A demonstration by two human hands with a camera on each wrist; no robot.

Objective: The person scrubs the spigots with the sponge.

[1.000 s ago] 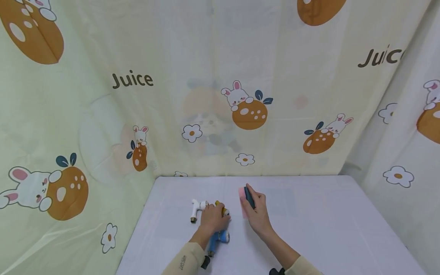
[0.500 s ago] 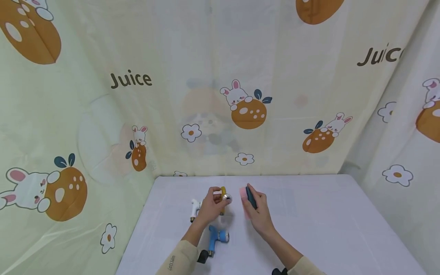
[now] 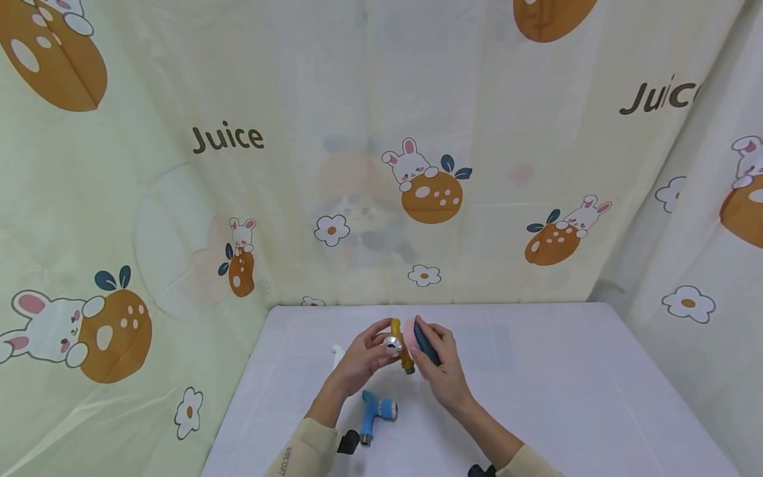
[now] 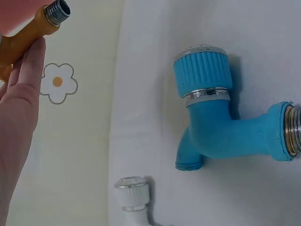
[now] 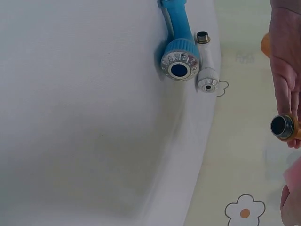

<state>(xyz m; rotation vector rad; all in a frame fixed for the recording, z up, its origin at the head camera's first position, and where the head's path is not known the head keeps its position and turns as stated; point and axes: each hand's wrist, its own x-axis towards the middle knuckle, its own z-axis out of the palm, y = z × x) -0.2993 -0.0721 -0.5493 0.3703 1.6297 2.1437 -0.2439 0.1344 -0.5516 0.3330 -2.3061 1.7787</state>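
In the head view my left hand (image 3: 356,363) holds a yellow faucet (image 3: 407,360) up over the table, its silver-capped knob facing me. Its threaded metal end (image 4: 57,12) points outward in the left wrist view. My right hand (image 3: 448,371) grips a sponge with a pink pad (image 3: 409,332) and a dark teal back (image 3: 426,344). The pink side is turned to the faucet and lies right at its body. A blue faucet (image 3: 372,412) rests on the table nearer me. Behind my left hand a white faucet (image 3: 337,353) is mostly hidden.
The white-covered table (image 3: 566,397) stretches to the right of my hands. At its far edge hangs a printed curtain (image 3: 334,86) with rabbits and oranges, which also runs along both sides. Black wrist straps (image 3: 348,442) show at my cuffs.
My left hand has picked the yellow faucet up from the table, raised it and tilted it toward the sponge. My right hand has turned the sponge and shifted slightly left to meet it.
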